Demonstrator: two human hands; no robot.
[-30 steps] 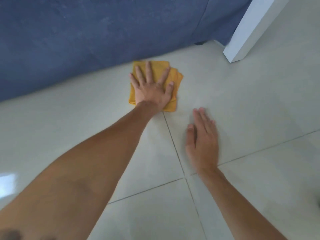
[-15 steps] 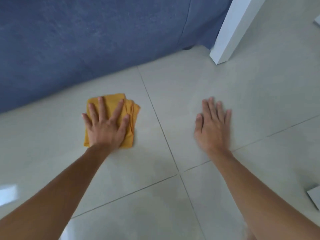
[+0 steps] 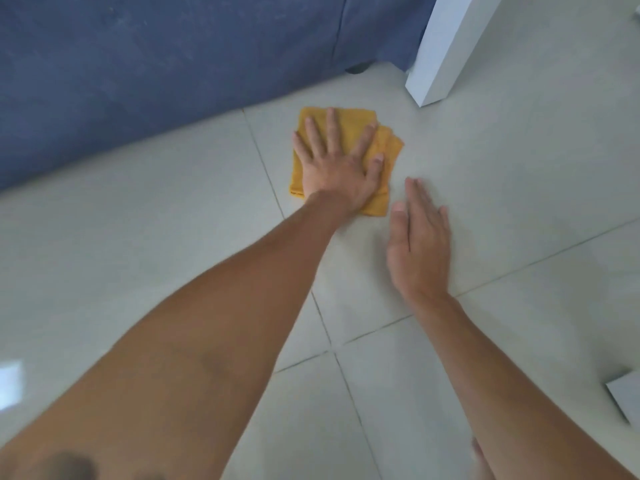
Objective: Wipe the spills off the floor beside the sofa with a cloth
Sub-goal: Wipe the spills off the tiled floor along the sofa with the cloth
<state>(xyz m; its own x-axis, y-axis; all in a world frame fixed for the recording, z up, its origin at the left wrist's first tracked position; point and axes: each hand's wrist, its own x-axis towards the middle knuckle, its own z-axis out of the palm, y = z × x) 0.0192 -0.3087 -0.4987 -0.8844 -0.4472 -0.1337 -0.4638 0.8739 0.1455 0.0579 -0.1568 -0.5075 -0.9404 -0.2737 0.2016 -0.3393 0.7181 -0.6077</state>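
The wiping step is in hand. The left hand (image 3: 337, 171) lies flat on the cloth (image 3: 384, 150), fingers spread and palm down, pressing it to the floor (image 3: 519, 202) rather than closing round it: an open grip that holds the cloth only by weight. The cloth is a folded yellow square just above the middle of the frame, close to the lower edge of the sofa (image 3: 173, 64), which fills the upper left. Its left edge sits on or just past a grout line running down the frame.

The right hand (image 3: 419, 244) is also open and flat, fingers together, just right of and below the cloth, not touching it. It holds nothing and looks to be braced on the tile, though I cannot tell whether the palm fully bears down.

No spill shows plainly on the pale, glossy tiles; any wet patch is lost in the sheen. So how much is left to wipe cannot be judged from here. The next move likely calls for steady downward pressure while sliding the cloth across the tiles along the sofa, keeping the folds from bunching at the loose right-hand corner.

In the way: a white post (image 3: 446, 50) stands on the floor at the upper right, near the cloth, and would stop a stroke to the right. A dark sofa foot (image 3: 356, 68) sits just left of it. A pale object (image 3: 623, 396) shows at the lower right edge, well apart.
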